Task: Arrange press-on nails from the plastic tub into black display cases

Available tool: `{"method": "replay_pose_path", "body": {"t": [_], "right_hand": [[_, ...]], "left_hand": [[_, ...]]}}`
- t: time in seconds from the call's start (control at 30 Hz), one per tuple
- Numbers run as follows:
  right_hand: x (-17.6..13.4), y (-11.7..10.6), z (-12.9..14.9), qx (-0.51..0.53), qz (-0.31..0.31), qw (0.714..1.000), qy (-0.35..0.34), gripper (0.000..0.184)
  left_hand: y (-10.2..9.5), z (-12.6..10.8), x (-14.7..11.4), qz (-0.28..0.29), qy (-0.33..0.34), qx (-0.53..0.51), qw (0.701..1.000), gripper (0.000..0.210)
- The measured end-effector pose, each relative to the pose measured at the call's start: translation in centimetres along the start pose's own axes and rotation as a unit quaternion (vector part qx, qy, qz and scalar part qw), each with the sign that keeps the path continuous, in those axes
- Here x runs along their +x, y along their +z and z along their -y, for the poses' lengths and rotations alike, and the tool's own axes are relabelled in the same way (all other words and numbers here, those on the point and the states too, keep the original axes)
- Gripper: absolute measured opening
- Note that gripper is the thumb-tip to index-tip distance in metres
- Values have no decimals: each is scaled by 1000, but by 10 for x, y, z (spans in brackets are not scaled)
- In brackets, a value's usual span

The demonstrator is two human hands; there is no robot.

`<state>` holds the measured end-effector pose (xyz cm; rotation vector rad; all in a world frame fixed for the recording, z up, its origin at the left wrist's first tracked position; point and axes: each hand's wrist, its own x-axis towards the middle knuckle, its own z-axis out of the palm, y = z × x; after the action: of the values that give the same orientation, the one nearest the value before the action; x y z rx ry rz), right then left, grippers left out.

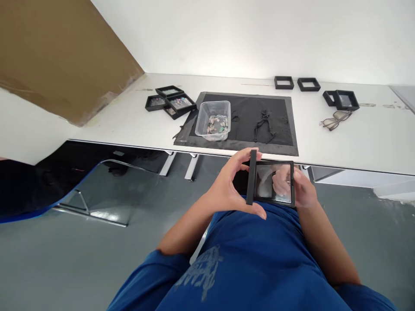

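Observation:
In front of my body, my left hand (228, 183) grips a black frame (251, 178) that I see edge-on, fingers at its top end and thumb near the bottom. Just to its right, my right hand (305, 190) holds a second black frame with a clear film window (266, 183) by its right side. Fingers of that hand show through the clear film. The two frames come very close together; whether they touch, I cannot tell. Both are above my lap, off the table's front edge.
On the white table (136, 125) a black mat (248, 116) carries a clear plastic tub (214, 106) of small pieces and black scraps (264, 125). Several filled black frames (180, 102) lie left; other frames (309, 84) and eyeglasses (335, 120) lie right. A metal-legged chair (87, 211) stands lower left.

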<state>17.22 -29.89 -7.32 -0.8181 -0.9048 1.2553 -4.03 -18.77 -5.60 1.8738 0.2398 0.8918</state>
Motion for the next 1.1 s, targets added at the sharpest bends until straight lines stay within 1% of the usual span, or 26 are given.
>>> {"method": "replay_pose_path", "body": {"t": [0.07,0.17,0.23,0.3,0.4,0.47,0.53,0.6,0.63,0.67,0.73,0.77,0.8,0.83,0.87,0.9,0.93,0.97,1.0,1.03,1.1], "right_hand": [[0,-2,0,-14,-18,1000,-2,45],[-1,-5,-3,-26,-36,999,5,33],[-2,-5,-6,-25,-34,999,15,32],[-2,-2,-10,-17,-28,999,23,37],[-2,4,-15,-12,-22,999,37,40],[-3,8,-19,-16,-21,999,46,39],[-3,10,-20,-25,-29,998,53,39],[-1,7,-18,-37,-53,996,54,36],[1,3,-15,-45,-73,995,51,34],[4,-3,-10,-54,-96,993,46,31],[15,-22,4,-74,-149,986,26,29],[23,-34,13,-85,-175,981,18,27],[31,-47,22,-98,-201,975,9,23],[40,-60,32,-111,-226,968,-2,23],[49,-74,40,-124,-251,960,-10,26],[58,-86,47,-138,-272,952,-13,26],[67,-98,53,-154,-294,943,-13,22],[75,-108,58,-172,-311,935,-9,19],[82,-117,61,-190,-321,928,3,19],[88,-124,64,-209,-324,922,21,22],[96,-135,67,-248,-323,912,44,30]], "left_hand": [[2,2,0,-15,12,10,1000,126],[3,8,1,-52,30,18,998,103],[1,12,4,-66,40,0,997,91],[-1,17,7,-68,40,-40,996,88],[-4,24,10,-99,27,-91,991,88],[-3,30,11,-131,5,-80,988,89],[-1,36,11,-151,-9,-49,987,89],[-3,38,12,-156,-7,-27,987,80],[-7,37,13,-156,-6,-26,987,73],[-15,35,15,-154,-3,-15,988,67],[-42,31,23,-134,-1,60,989,64],[-61,29,28,-104,-4,161,981,68],[-83,28,34,-60,-24,278,958,69],[-105,30,41,-38,-54,360,931,65],[-126,33,48,-7,-83,406,910,64],[-145,38,55,21,-106,430,896,66],[-161,45,60,50,-119,450,884,62],[-173,51,64,80,-131,467,871,53],[-180,58,67,105,-140,475,862,43],[-183,63,69,127,-148,475,858,36],[-182,68,68,148,-155,458,863,32]]}}
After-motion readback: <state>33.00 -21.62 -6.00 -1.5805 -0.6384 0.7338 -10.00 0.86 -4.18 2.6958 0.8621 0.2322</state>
